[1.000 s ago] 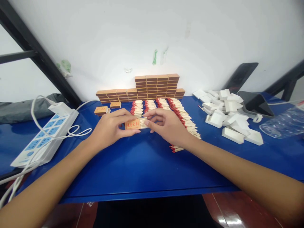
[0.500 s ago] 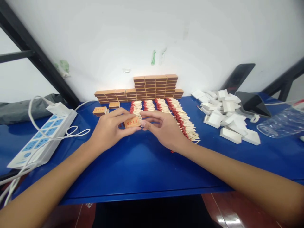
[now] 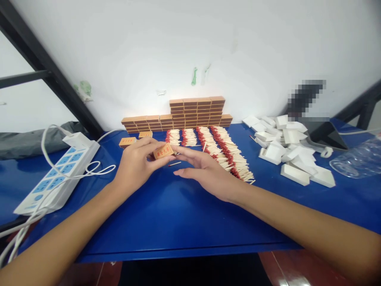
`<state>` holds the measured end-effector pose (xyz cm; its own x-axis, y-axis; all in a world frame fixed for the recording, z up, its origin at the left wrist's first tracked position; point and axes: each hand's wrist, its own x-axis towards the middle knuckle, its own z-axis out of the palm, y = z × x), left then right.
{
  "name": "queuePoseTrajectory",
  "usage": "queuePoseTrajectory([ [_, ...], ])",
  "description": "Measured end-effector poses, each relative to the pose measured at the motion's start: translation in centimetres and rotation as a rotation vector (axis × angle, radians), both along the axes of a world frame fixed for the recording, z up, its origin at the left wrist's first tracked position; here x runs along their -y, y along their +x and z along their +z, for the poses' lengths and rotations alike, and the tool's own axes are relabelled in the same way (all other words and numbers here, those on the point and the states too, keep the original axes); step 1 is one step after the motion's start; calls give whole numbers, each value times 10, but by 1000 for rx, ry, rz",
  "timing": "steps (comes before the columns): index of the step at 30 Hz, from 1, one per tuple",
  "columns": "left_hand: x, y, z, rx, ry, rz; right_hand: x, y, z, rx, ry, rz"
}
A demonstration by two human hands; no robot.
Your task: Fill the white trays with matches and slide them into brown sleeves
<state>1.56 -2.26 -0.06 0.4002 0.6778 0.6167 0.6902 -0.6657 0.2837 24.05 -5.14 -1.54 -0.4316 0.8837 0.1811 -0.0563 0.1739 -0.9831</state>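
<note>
My left hand [image 3: 134,162] is closed round an orange matchbox [image 3: 163,151] with red lettering, held tilted above the blue table. My right hand [image 3: 205,169] is beside it with thumb and fingers spread apart. Its fingertips are at the box's right end; whether they press on it I cannot tell. A loose match [image 3: 175,163] lies on the table just below the box. Behind my hands are rows of red-headed matches [image 3: 229,147]. Two more matchboxes, one of them nearer the front [image 3: 127,142], lie beyond my left hand.
Stacked matchboxes [image 3: 196,112] line the wall. On the right is a heap of white inner trays [image 3: 285,149], with a dark device [image 3: 324,133] and a clear plastic bottle [image 3: 355,159] beyond. A white power strip [image 3: 59,174] with looping cables occupies the left side.
My right hand has let go of the matchbox's right end and its thumb has swung away. The tray that showed there no longer shows. A loose match has come into sight below.
</note>
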Motion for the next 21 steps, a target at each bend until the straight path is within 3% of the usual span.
queuePoseTrajectory([
  [5,-4,-1,-3,17,-100,-127,-7,-2,-12,37,1,-114],
  [10,-8,-7,0,2,-145,-242,-9,1,-15,277,311,-275],
  [13,-20,-28,13,-110,-65,-172,-12,6,-12,416,560,-328],
  [15,-32,-49,26,-129,-12,-43,-15,10,-11,468,684,-340],
  [17,-41,-69,38,-158,5,73,-17,14,-10,511,761,-340],
  [21,-38,-85,46,-184,13,119,-19,19,-7,618,833,-337],
])
